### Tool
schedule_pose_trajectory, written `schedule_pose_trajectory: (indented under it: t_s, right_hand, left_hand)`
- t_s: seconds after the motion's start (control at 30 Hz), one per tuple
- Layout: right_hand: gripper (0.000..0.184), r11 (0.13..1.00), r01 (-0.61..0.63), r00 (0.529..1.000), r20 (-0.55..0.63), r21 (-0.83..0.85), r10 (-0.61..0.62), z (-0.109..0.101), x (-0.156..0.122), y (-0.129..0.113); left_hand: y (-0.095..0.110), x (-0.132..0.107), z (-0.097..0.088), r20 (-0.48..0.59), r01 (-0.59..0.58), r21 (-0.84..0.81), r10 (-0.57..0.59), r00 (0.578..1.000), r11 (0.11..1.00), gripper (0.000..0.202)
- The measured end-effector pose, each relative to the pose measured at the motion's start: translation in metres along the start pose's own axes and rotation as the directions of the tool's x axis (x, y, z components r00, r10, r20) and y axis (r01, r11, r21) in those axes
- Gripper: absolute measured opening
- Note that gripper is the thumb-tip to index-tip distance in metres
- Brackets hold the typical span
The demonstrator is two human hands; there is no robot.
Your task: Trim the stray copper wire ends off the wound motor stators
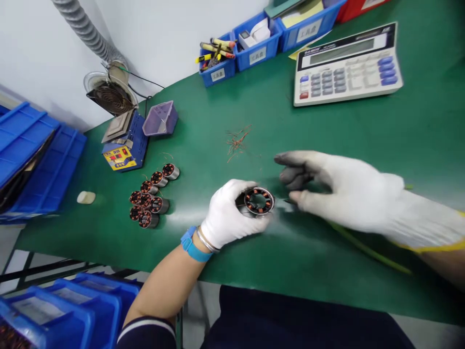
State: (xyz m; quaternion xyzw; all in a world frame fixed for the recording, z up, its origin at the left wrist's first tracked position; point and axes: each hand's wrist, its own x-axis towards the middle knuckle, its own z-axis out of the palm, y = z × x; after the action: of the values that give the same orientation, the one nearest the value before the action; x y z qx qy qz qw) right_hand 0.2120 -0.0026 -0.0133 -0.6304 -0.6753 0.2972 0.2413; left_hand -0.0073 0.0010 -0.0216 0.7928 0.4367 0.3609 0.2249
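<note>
My left hand (232, 208), in a white glove, is wrapped round a motor stator (258, 200). Its open ring faces up and shows copper windings between dark slots. Just to the right is my right hand (337, 189), gloved in white with blackened fingertips and blurred by motion. Green-handled pliers (370, 248) lie in its grasp, the dark tip poking out by the thumb close to the stator; the hand hides their middle. Short copper wire scraps (238, 141) lie on the green table beyond the stator.
Several stators (146, 200) stand grouped at left, near a blue-yellow device (125, 145) and a purple bin (160, 119). At the back are a calculator (348, 65) and blue boxes (257, 46) of tools. Blue crates (65, 165) stand left; more bins (80, 300) sit below.
</note>
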Motion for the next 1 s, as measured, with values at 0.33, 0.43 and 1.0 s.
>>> schedule_pose_trajectory:
  t_s: [0.33,0.43,1.0]
  right_hand:
    - [0.054,0.928,0.242,0.965,-0.028,-0.285,-0.26,0.017,-0.001,-0.008]
    - [0.055,0.981,0.084,0.985,-0.134,-0.176,-0.108,0.006,0.004,0.0]
    - [0.063,0.987,0.003,0.996,0.087,-0.16,0.011,0.007,-0.011,-0.013]
  left_hand:
    - [-0.004,0.0,0.0,0.025,-0.221,0.02,0.221,0.975,0.975,0.042]
    - [-0.003,-0.001,-0.001,-0.014,-0.249,0.038,0.25,0.968,0.968,0.046]
    - [0.005,-0.004,-0.004,0.265,-0.385,0.289,0.314,0.912,0.877,0.033]
